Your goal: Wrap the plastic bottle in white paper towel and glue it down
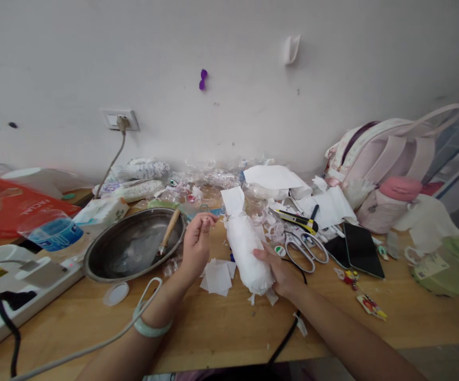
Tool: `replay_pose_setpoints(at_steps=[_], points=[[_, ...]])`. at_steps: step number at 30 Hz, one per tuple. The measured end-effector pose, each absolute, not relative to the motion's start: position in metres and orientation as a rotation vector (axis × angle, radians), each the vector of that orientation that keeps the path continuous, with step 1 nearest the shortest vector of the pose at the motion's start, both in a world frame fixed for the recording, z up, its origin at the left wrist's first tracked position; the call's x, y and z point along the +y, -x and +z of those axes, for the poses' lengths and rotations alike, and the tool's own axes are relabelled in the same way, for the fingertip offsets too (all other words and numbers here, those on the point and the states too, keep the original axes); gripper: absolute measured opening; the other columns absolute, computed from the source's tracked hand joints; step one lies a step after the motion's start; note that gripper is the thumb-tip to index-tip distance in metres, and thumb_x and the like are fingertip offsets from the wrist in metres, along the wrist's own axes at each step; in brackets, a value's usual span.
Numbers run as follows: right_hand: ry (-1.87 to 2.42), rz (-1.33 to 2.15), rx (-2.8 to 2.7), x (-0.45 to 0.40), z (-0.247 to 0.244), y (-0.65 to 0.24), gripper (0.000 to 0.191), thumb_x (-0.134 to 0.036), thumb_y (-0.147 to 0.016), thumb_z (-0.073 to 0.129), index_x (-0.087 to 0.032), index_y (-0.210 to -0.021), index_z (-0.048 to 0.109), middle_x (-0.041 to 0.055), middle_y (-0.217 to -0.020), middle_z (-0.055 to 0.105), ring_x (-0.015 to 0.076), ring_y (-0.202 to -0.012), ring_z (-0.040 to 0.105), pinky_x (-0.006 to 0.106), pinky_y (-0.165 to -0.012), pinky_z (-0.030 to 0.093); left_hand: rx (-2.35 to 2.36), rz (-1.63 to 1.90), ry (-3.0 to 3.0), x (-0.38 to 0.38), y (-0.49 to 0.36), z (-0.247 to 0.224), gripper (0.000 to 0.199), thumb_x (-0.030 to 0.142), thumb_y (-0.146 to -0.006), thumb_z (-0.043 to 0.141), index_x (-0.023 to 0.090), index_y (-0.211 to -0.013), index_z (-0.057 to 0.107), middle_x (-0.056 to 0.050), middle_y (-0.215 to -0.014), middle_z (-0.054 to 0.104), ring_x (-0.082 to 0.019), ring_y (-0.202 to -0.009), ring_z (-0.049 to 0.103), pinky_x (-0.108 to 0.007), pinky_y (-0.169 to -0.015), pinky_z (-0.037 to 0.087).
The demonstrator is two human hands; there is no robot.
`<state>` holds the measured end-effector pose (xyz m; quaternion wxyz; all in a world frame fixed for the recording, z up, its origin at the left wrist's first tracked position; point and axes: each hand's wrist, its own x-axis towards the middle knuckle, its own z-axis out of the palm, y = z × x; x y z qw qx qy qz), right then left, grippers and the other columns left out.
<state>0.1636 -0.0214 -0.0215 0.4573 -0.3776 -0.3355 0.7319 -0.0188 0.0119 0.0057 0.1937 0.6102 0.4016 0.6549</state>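
A bottle-shaped bundle wrapped in white paper [247, 254] leans over the table with its narrow neck away from me. My right hand [273, 265] grips it low on the right side, thumb on top. My left hand [198, 243] hovers to its left, fingers curled and pressed together; whether anything small is between them cannot be seen. Below the left hand lie several cut white paper pieces [217, 277]. A metal bowl [90, 259] with whitish wet contents stands further left, a wooden-handled brush [169, 233] resting in it.
Scissors [308, 259], a yellow utility knife [299, 219] and a dark phone [362, 248] lie right of the bundle. Clear plastic bottles crowd the wall. A power strip [51, 288] and cable are at left, a pink backpack [380, 153] at back right.
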Motion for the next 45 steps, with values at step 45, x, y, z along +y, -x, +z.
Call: replay_pose_setpoints(at_steps=[45], points=[[0.935, 1.817, -0.859, -0.024, -0.017, -0.158, 0.057, -0.034, -0.054, 0.075, -0.020, -0.107, 0.061, 0.0036, -0.095, 0.068, 0.0135, -0.065, 0.060, 0.020, -0.050, 0.046, 1.416, 1.721, -1.863, 0.002, 0.014, -0.003, 0.042, 0.047, -0.089, 0.036, 0.021, -0.055, 0.041, 0.002, -0.054, 0.044, -0.016, -0.060, 0.041, -0.033, -0.074, 0.033]])
